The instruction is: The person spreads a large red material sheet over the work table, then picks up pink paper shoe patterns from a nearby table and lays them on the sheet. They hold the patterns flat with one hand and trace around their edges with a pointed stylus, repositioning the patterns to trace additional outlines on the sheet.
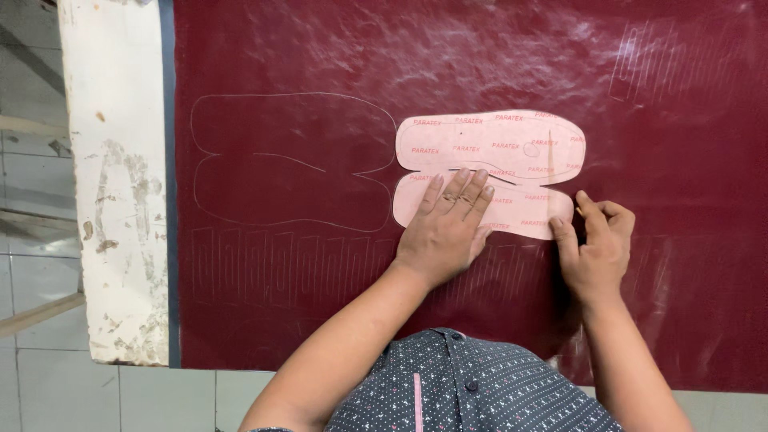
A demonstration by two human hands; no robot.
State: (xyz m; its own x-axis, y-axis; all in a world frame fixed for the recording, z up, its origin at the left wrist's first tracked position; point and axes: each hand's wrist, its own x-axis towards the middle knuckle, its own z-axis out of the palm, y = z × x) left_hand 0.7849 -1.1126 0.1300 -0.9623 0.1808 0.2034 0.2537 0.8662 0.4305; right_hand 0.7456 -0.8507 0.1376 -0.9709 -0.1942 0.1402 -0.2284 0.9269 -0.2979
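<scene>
While the pink sole-shaped template [490, 172] lies flat on the maroon sheet [448, 64], tracing appears to be the step in hand. The left hand [445, 228] presses it, fingers spread flat. At 3 o'clock, the right hand [596, 248] pinches a small marking tool [579, 210] against its edge. Continuing likely demands an unshifted template. A finished outline [292, 164] lies at 9 o'clock; the white tabletop [116, 184] edge lies beyond.

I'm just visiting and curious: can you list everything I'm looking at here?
sheet: one, dark red and glossy, covering the table
pattern: one, pink card in a double sole shape, flat on the sheet at centre
traced outline: one, thin pale line, left of the pattern
ruled lines: several, pale, below the outline
table edge: one, worn white, at left
shirt: one, dark and dotted, bottom
left hand: pressing on the pattern
right hand: pinching a thin marker at the pattern's right edge
</scene>
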